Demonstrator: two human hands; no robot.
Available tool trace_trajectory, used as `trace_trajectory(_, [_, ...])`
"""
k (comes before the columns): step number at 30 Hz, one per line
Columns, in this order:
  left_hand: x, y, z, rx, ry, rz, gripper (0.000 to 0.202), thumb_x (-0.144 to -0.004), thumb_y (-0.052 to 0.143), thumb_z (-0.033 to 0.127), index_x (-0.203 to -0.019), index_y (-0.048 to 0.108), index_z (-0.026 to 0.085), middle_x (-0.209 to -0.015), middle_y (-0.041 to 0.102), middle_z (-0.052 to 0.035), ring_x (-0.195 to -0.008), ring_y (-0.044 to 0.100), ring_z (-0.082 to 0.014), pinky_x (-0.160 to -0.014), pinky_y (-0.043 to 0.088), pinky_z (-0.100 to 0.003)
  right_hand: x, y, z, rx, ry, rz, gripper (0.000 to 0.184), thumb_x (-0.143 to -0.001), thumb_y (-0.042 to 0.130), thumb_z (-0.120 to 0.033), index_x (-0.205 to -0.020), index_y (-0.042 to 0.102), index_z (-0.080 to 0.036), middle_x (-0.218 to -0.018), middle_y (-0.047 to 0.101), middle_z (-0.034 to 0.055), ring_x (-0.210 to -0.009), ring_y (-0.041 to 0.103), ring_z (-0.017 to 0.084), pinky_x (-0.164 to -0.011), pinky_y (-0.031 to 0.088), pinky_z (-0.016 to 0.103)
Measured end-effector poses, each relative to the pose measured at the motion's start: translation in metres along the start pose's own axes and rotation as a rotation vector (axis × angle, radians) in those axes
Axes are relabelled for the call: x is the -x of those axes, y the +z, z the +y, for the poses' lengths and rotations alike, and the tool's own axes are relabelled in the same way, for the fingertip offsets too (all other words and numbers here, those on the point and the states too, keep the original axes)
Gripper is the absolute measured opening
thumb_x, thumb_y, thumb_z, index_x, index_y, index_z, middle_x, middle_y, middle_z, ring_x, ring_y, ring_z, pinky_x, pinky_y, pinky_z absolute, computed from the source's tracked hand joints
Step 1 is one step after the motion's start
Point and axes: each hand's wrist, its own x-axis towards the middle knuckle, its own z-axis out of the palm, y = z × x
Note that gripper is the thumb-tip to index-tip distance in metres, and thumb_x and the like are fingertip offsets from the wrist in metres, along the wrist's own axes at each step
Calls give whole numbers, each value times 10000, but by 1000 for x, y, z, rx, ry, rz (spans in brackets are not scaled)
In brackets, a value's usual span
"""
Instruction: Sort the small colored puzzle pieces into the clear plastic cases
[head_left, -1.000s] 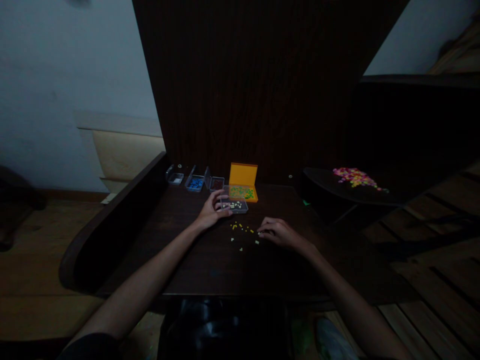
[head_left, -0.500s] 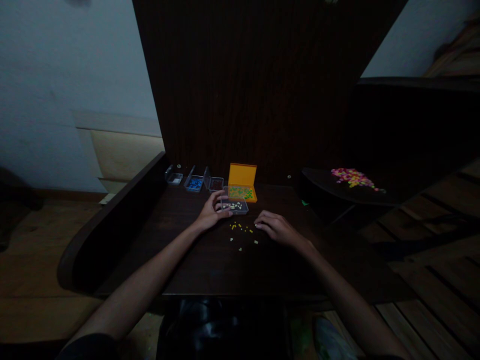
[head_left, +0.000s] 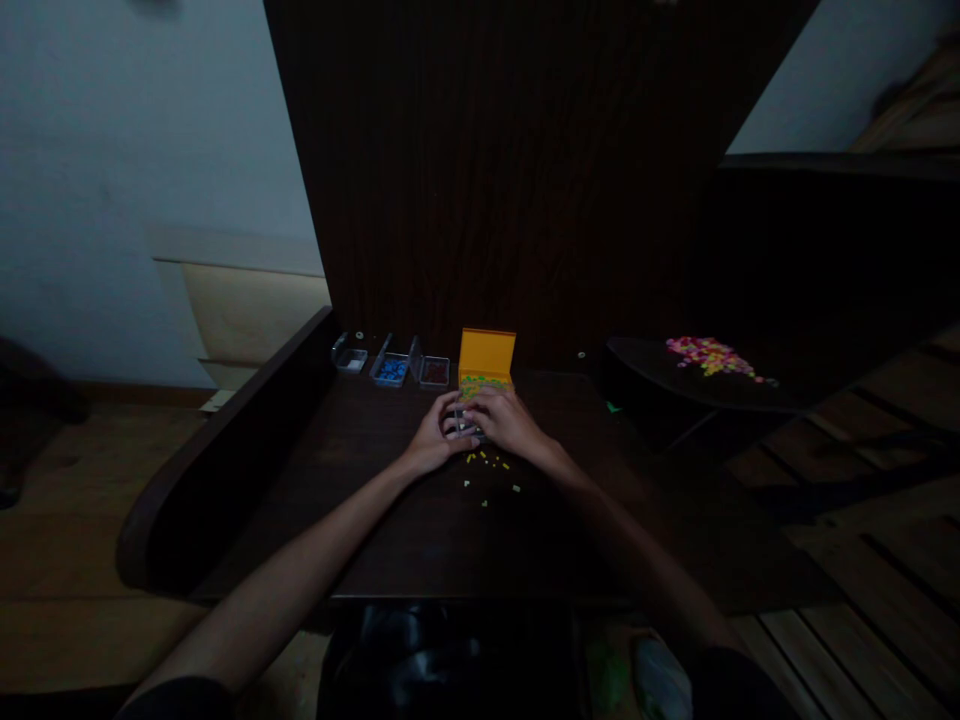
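Observation:
My left hand (head_left: 435,438) grips the left end of a small clear plastic box (head_left: 460,420), which holds pale pieces and is now mostly covered by my hands. Over that box is my right hand (head_left: 504,416), its fingers bent together; whatever sits between the fingertips is hidden. Tiny yellow pieces (head_left: 484,457) lie scattered on the dark tabletop just below my hands. A few pale pieces (head_left: 516,489) rest nearer to me. Directly behind my hands stands an orange box (head_left: 487,352) with its lid raised and green and yellow pieces inside.
Left of the orange box are open clear boxes with dark red pieces (head_left: 434,372), blue pieces (head_left: 391,371) and white contents (head_left: 351,362). A heap of pink and yellow pieces (head_left: 709,357) lies on the side shelf (head_left: 652,375). A raised side panel (head_left: 225,440) bounds the table's left.
My right hand has moved left and away from me, from beside the scattered pieces to over the clear box. My left hand stays on that box.

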Motion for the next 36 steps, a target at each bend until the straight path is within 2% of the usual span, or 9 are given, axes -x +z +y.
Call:
trace_trajectory(8, [-1, 2, -2, 27, 1, 39, 838, -489, 851, 62, -1217, 477, 239, -1287, 506, -88, -1016, 600, -182, -922, 519, -414, -7, 12, -5, 79, 159, -34, 226, -891, 558, -181, -1026, 739, -178, -962, 718, 91, -900, 640, 215, -807, 482, 330])
trace_trajectory(15, [-2, 2, 0, 29, 14, 42, 816, -499, 860, 86, -1205, 479, 237, -1234, 528, -74, -966, 607, -160, -910, 521, -402, -4, 9, -7, 113, 138, -45, 274, -879, 554, -180, -1079, 736, -227, -988, 728, 62, -914, 650, 195, -822, 490, 301])
trace_trajectory(20, [-1, 2, 1, 25, 8, 50, 814, -504, 859, 86, -1201, 467, 233, -1210, 537, -70, -994, 604, -176, -928, 512, -441, -1, 9, -5, 95, 212, -3, 266, -847, 588, -175, -1054, 742, -240, -1030, 729, 55, -968, 647, 203, -863, 492, 314])
trace_trajectory(24, [-1, 3, 2, 27, 8, 41, 814, -495, 859, 79, -1192, 467, 235, -1208, 544, -69, -1009, 606, -180, -941, 505, -439, -2, 11, -5, 49, 248, 60, 255, -828, 609, -162, -1038, 739, -226, -1009, 736, 60, -920, 661, 203, -825, 508, 321])
trace_trajectory(29, [-1, 3, 2, 21, 20, 29, 810, -497, 864, 96, -1195, 477, 231, -1217, 544, -74, -1014, 609, -187, -941, 507, -447, -2, 11, -8, -25, 220, 56, 232, -834, 620, -192, -1028, 744, -224, -986, 746, 56, -886, 675, 202, -806, 519, 317])
trace_trajectory(33, [-3, 0, 0, 16, 29, 29, 815, -505, 867, 111, -1206, 469, 232, -1242, 533, -80, -1010, 614, -186, -959, 494, -459, 2, 8, -8, -28, 182, 70, 299, -847, 567, -131, -1068, 735, -242, -1043, 739, 51, -959, 672, 205, -867, 516, 336])
trace_trajectory(36, [-4, -1, 0, 6, 29, 39, 823, -498, 869, 114, -1205, 464, 230, -1228, 531, -75, -1015, 613, -188, -967, 488, -458, 7, 4, -7, -65, 131, 58, 318, -853, 540, -107, -1087, 726, -213, -1075, 731, 61, -983, 673, 200, -893, 517, 338])
